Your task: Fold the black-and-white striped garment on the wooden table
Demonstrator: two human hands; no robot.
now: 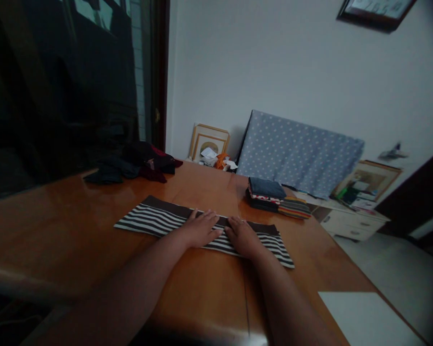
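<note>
A black-and-white striped garment (149,218), folded into a long strip with a dark band along its far edge, lies across the wooden table (68,226). My left hand (200,228) rests flat on its middle, fingers spread and pointing away from me. My right hand (243,236) presses flat on the cloth just to the right, almost touching the left. Neither hand grips anything.
A stack of folded clothes (270,194) sits at the table's far right, with a striped piece at its right end. Dark crumpled clothes (133,163) are piled at the far left. A white sheet (368,317) lies at the near right corner. Beyond stand a dotted board (299,154) and picture frames.
</note>
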